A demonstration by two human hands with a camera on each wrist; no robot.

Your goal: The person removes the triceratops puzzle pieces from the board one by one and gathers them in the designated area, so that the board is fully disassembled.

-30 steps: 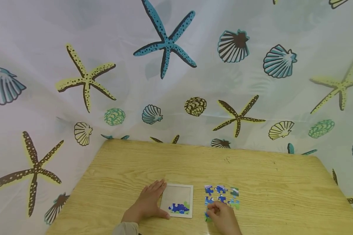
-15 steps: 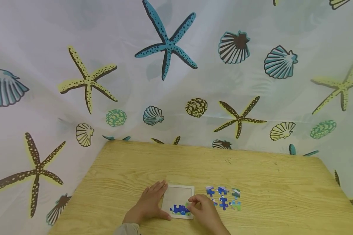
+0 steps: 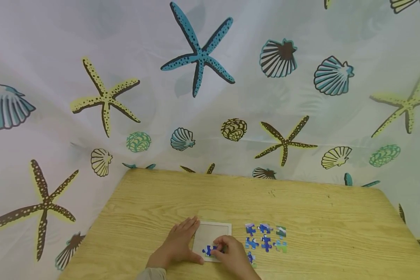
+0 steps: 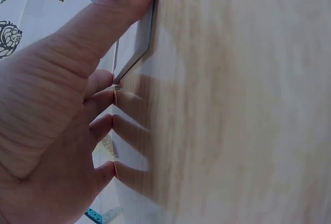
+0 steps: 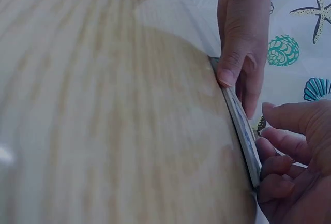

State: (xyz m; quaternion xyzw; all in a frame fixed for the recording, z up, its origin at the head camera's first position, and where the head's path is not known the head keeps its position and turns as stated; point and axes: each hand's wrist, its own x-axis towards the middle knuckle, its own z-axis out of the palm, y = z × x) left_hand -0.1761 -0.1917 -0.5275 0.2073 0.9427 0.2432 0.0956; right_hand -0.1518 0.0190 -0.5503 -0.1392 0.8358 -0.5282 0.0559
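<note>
A shallow white-rimmed puzzle tray (image 3: 214,223) lies flat on the wooden table. My left hand (image 3: 177,243) rests along the tray's left side, its fingers stretched toward the upper corner and its thumb at the lower one. Over the tray's lower part, my right hand (image 3: 232,254) bends its fingers down, with thumb and index at the jigsaw pieces (image 3: 208,251) lying there. That hand covers the right part of those pieces. In the right wrist view, the curled right fingers (image 5: 275,175) meet the tray's edge (image 5: 240,125); the exact contact with a piece is hidden.
Several loose blue and green jigsaw pieces (image 3: 266,243) lie in rough rows right of the tray. One more piece (image 3: 251,258) sits nearest the right forearm. A white cloth (image 3: 210,105) printed with starfish and shells hangs around the table (image 3: 154,198).
My right hand has moved left from the loose pieces to the lower part of the tray, over the pieces in it. The left hand keeps its place at the tray.
</note>
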